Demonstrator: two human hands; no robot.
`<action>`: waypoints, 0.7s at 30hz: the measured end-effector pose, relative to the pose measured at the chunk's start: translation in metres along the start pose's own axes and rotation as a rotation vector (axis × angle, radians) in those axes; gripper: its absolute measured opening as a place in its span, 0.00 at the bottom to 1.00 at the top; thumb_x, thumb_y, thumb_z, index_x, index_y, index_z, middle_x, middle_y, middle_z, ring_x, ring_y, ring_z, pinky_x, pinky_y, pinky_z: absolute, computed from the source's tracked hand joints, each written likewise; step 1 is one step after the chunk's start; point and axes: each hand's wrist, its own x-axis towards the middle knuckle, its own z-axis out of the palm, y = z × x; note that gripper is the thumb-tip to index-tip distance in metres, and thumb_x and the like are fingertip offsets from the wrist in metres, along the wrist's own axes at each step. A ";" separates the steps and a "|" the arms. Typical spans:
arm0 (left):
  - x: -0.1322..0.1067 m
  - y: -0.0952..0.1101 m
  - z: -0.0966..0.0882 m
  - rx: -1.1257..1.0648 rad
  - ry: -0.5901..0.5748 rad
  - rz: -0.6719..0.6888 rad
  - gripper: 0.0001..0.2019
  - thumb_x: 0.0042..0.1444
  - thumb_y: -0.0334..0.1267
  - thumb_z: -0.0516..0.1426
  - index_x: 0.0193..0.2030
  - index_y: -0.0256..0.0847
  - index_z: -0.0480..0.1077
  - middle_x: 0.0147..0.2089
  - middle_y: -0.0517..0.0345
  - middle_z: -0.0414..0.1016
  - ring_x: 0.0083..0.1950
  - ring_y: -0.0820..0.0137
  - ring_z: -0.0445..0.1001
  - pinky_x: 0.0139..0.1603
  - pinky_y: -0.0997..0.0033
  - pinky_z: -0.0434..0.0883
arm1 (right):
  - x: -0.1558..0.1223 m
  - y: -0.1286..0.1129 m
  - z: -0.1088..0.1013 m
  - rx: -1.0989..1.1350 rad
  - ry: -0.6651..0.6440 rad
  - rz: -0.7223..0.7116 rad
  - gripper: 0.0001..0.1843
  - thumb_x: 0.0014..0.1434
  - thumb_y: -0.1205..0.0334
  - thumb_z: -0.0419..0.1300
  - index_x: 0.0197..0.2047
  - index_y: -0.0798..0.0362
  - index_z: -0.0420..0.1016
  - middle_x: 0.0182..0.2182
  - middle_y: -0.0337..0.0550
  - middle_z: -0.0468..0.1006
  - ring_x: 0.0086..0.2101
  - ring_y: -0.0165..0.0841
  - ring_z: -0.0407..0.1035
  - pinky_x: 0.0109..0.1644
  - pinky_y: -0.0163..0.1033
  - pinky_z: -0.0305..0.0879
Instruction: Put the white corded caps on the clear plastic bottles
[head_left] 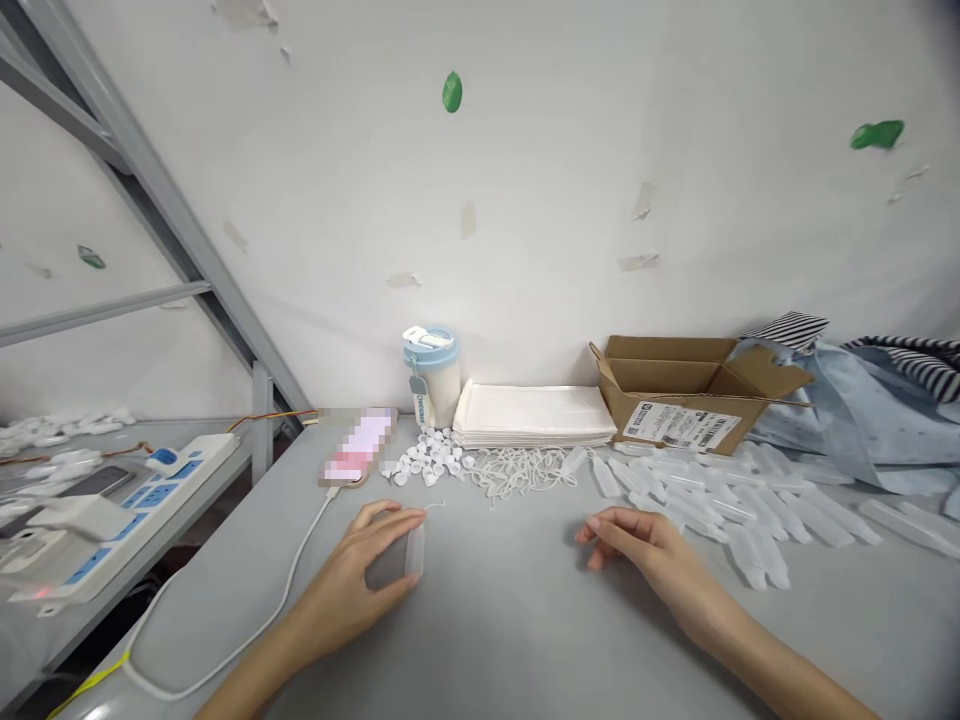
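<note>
My left hand [360, 572] rests on the grey table [510, 620] with its fingers curled around a small clear plastic tube [415, 549]; a thin white string [435, 508] pokes out by the fingertips. My right hand [645, 548] lies on the table to the right, fingers loosely bent and slightly apart, holding nothing. Just beyond it lies a heap of several clear tubes [712, 500]. A pile of small white caps [429, 460] and a tangle of white strings [525, 468] sit further back, between the hands.
At the wall stand a blue-lidded cup [433, 375], a stack of white sheets [534, 415] and an open cardboard box [686, 395]. A phone [358, 447] on a white cable lies left of the caps. A power strip [127, 515] sits far left; clothing [862, 400] is heaped at right.
</note>
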 end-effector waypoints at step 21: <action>-0.007 -0.011 -0.039 0.092 -0.053 0.070 0.25 0.56 0.35 0.58 0.62 0.50 0.62 0.66 0.52 0.62 0.68 0.55 0.56 0.61 0.47 0.64 | 0.001 0.003 0.005 -0.096 0.026 -0.024 0.23 0.53 0.40 0.55 0.30 0.50 0.80 0.20 0.42 0.78 0.32 0.43 0.71 0.45 0.46 0.62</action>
